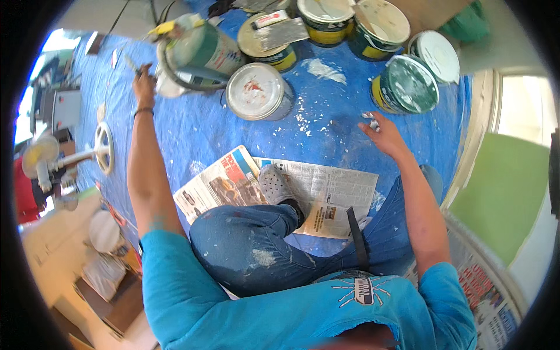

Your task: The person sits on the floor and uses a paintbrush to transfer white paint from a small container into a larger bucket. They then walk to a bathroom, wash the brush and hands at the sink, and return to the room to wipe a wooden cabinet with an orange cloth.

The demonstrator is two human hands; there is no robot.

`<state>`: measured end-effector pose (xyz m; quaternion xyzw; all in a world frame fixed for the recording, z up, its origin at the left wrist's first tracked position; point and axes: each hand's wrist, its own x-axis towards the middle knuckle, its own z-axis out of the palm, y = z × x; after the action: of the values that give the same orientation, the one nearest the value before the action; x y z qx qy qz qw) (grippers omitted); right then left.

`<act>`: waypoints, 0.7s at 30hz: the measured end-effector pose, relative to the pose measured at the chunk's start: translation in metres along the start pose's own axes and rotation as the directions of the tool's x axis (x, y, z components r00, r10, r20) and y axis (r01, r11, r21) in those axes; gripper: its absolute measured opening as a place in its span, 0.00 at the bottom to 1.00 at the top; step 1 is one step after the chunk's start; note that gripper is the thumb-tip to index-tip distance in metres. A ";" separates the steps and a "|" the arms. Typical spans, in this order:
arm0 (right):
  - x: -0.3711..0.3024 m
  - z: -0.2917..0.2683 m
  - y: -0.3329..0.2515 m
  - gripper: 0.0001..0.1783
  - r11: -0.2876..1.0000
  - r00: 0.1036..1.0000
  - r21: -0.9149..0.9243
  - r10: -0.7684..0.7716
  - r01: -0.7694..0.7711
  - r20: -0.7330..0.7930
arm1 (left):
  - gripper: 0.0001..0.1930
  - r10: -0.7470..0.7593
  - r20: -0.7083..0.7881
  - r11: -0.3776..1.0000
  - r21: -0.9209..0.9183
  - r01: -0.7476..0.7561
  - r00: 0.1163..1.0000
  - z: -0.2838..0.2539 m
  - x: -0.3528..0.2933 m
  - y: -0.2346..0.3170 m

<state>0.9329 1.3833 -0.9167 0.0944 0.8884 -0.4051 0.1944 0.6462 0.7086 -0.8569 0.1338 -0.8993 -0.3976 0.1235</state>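
My left hand [144, 87] is stretched out to the far left, its fingers closed on a slim pale tool [132, 65] whose kind is too small and blurred to tell. Just right of that hand stand a large green-and-white bucket [219, 53] and a black hose-like loop [170, 69]. My right hand [384, 137] hovers over the blue sheet with bent fingers, white paint smeared on the tips. Whether something small is pinched there is unclear. Beyond it sits an open green tub [413, 87] coated inside with white. A round tin with a white, red-stained lid [254, 88] stands between my hands.
Blue plastic sheeting [326, 137] with white splatters covers the floor. Newspapers [332, 181] lie under my grey clog [275, 185]. More tubs [382, 23] line the far side, one bearing a flat metal plate [282, 35]. A white fan [64, 157] lies left; a door frame [481, 111] stands right.
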 end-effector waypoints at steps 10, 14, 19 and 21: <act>0.007 -0.019 -0.017 0.39 0.335 0.944 0.882 0.125 -0.331 0.306 | 0.24 -0.292 -0.009 0.928 -0.246 0.281 0.956 -0.076 -0.138 0.082; 0.000 -0.032 -0.012 0.40 0.319 0.933 0.877 0.131 -0.360 0.336 | 0.25 -0.328 -0.004 0.928 -0.189 0.321 0.945 -0.114 -0.198 0.136; -0.015 -0.041 -0.010 0.33 0.807 0.987 0.582 0.155 -0.100 -0.044 | 0.25 -0.296 0.061 0.942 -0.147 0.302 0.953 -0.138 -0.279 0.227; -0.018 -0.047 -0.008 0.33 0.851 0.969 0.522 0.169 -0.052 -0.178 | 0.25 -0.312 0.063 0.933 -0.169 0.318 0.948 -0.138 -0.303 0.265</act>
<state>0.9338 1.4130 -0.8759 0.2378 0.7569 -0.6026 0.0869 0.9368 0.8886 -0.6034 0.2579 -0.8292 -0.4929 0.0538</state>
